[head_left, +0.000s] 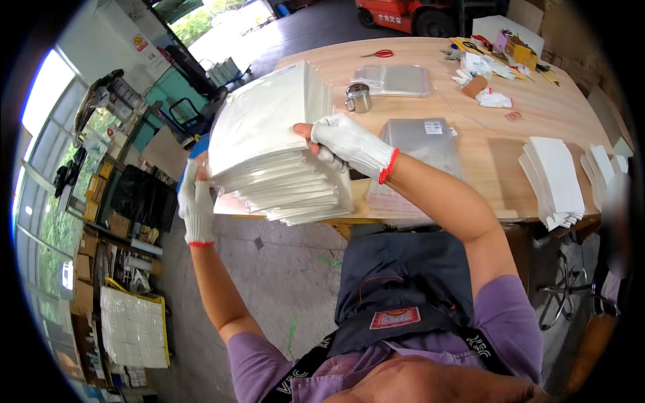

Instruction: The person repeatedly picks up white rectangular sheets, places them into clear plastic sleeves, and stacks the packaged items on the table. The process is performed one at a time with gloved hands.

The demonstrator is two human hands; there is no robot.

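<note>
Two hands in white knit gloves with red cuffs flank a tall stack of white packets [259, 127] in glossy, crinkled clear plastic at the left near side of a wood-grain table [494, 164]. The right hand [353, 146] has its thumb on the top packet, fingers curled together; the left hand [196, 205] touches the left edge. Whether either is clamped cannot be told. Right of a round steel mug's [361, 101] near side, smooth plastic sleeves [413, 151] bear a white printed label [433, 127].
</note>
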